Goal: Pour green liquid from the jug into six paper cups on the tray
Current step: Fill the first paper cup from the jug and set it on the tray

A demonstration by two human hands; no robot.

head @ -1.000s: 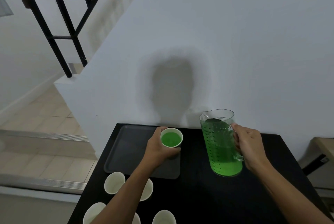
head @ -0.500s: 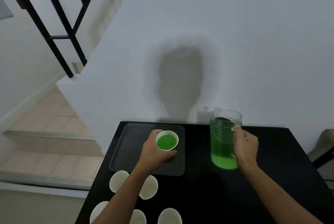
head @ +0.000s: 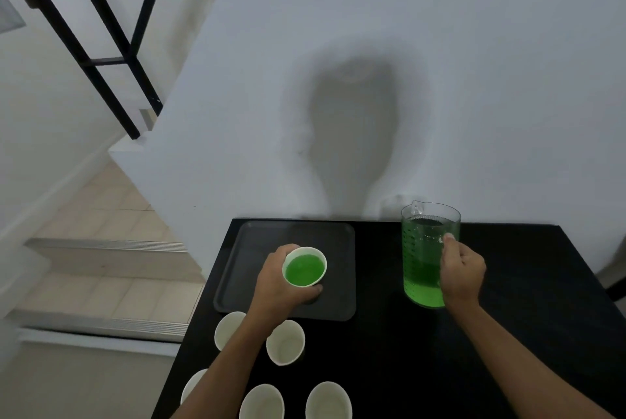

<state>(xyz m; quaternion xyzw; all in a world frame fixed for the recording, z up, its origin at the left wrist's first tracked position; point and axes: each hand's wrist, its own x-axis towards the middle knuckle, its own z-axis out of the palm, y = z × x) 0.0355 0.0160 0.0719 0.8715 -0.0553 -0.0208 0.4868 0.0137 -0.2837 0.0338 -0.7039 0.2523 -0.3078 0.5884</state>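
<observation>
Paper cups (head: 285, 342), white and empty: five stand upright in a loose cluster at the near left of the black desk (head: 525, 317), two of them partly hidden by the left forearm. Just beyond them lies the dark tray (head: 294, 232), flat on the desk. Left hand (head: 274, 286) is over the tray's near right part, fingers and thumb wrapped round a sixth cup (head: 305, 266) that is upright and full of green liquid; cannot tell whether its base touches the tray. To the right, apart from the tray, the clear jug (head: 423, 249) stands upright on the desk, green showing through most of its height. Right hand (head: 462, 274) is closed round the jug's handle side, thumb up near the rim. Behind the desk: a white wall (head: 474, 80) with a head shadow. Far left: tiled steps (head: 101, 283), black stair rail (head: 111, 29).
</observation>
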